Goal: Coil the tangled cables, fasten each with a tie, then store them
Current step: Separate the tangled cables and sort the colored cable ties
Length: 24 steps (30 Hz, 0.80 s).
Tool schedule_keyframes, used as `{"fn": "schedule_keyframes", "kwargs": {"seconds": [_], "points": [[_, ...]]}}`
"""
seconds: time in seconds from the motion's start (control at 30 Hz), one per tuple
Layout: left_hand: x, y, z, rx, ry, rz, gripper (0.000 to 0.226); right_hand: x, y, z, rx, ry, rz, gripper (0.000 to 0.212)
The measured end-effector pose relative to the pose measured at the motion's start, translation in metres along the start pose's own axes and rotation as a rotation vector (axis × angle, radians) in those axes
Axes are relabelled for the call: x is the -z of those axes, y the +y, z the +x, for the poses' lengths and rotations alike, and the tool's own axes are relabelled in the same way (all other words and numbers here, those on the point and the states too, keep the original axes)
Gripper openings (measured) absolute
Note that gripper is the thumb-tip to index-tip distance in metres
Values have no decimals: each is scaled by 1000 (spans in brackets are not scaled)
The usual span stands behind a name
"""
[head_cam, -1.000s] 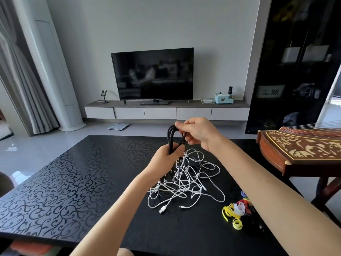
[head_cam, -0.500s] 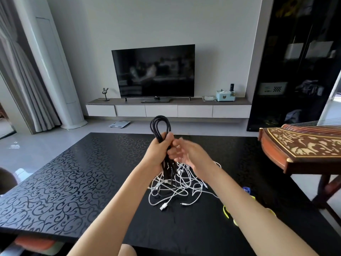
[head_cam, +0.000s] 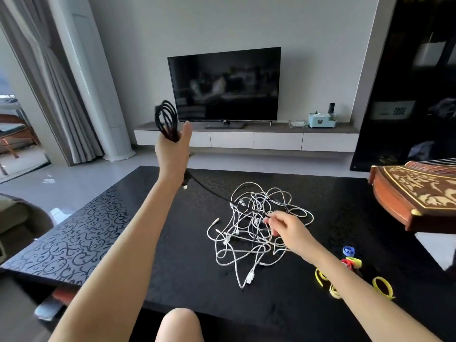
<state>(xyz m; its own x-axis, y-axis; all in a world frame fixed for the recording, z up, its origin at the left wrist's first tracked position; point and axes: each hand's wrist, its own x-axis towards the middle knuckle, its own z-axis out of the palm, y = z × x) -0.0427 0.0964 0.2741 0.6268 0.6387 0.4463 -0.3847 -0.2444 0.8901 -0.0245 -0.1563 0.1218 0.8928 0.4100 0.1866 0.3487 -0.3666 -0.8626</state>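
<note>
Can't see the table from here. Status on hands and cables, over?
Left grip raised, holding black cable coil. Right grip pinching into white cable tangle. Coil's tail runs into tangle, not free.

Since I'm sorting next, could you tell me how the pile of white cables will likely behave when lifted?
The white cables look thin and lie in loose loops, so they would probably sag. They interlace, so lifting one likely drags others. The black cable runs into them and may tug.

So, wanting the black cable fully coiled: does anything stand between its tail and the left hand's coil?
Yes: the black cable runs from the left hand down into the white cable tangle, threaded among its loops beside the right hand.
</note>
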Motion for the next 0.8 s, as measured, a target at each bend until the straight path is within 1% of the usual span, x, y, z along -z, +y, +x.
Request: {"fn": "schedule_keyframes", "kwargs": {"seconds": [0.03,0.07,0.1,0.17,0.2,0.23,0.3,0.33,0.37,0.43,0.47,0.53,0.57,0.67,0.73,0.8], "points": [[-3,-3,2,-61,-19,171,33,4,-16,6,70,16,-37,20],[-6,-6,2,-84,-68,321,30,9,-34,13,143,31,-63,20],[-11,-8,0,-80,-134,431,32,15,-53,20,215,45,-74,20],[-21,-10,-5,-21,-267,504,40,26,-93,33,356,82,-99,21],[-25,-8,-9,41,-340,464,46,30,-111,38,416,99,-123,21],[-29,-5,-14,141,-421,367,53,34,-127,43,465,116,-150,20],[-37,-1,-23,400,-579,102,65,41,-152,51,543,159,-199,19],[-40,1,-27,502,-643,-31,69,44,-161,53,576,188,-226,19],[-42,1,-30,572,-690,-154,73,45,-166,55,600,218,-260,18],[-46,1,-36,658,-750,-351,77,47,-169,57,605,273,-330,18],[-48,2,-40,677,-771,-415,78,48,-169,57,597,299,-348,17],[-49,2,-48,660,-839,-473,73,47,-169,57,585,338,-356,19],[-50,3,-52,638,-886,-484,66,46,-169,57,579,354,-358,19],[-50,2,-62,607,-1021,-508,35,46,-172,57,562,396,-386,19],[-48,1,-68,605,-1090,-524,24,48,-174,57,528,412,-414,21],[-45,-1,-74,588,-1116,-534,16,51,-176,58,472,419,-431,23]]}}
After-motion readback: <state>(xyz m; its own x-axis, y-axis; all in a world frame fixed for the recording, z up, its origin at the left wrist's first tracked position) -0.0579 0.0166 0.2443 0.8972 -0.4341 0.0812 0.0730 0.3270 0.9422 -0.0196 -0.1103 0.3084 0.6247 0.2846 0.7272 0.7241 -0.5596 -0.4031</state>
